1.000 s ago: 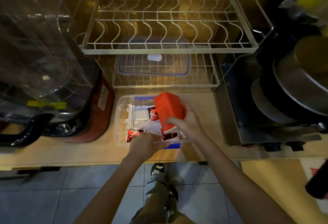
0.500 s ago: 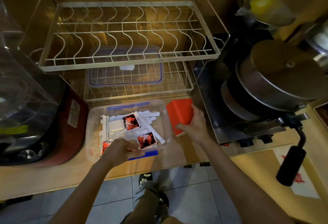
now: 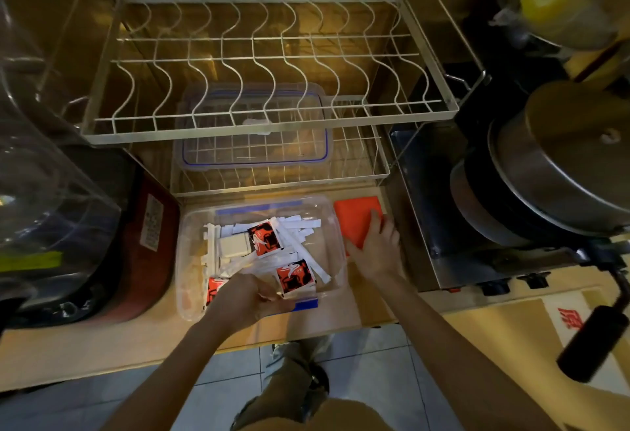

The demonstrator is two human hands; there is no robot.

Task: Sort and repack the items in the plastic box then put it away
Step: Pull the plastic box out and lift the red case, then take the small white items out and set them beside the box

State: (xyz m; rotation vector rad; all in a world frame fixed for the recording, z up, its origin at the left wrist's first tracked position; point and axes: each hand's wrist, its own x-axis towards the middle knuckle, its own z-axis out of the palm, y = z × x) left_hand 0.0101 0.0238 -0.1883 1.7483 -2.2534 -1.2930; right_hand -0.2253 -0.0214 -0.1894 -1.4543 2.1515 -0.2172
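The left hand [image 3: 246,299] curls its grip on the near rim of the plastic box [image 3: 196,308] at lower centre, while the right hand [image 3: 376,249] lies spread-fingered on the red packet [image 3: 354,215] just right of it on the counter [image 3: 85,345].

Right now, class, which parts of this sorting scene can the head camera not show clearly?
- Left hand: its fingertips curl out of sight, so its grip is unclear.
- Orange packet: near part covered by the right hand.
- Lid: crossed by dish rack wires.
- Red sachets: print too small to read.
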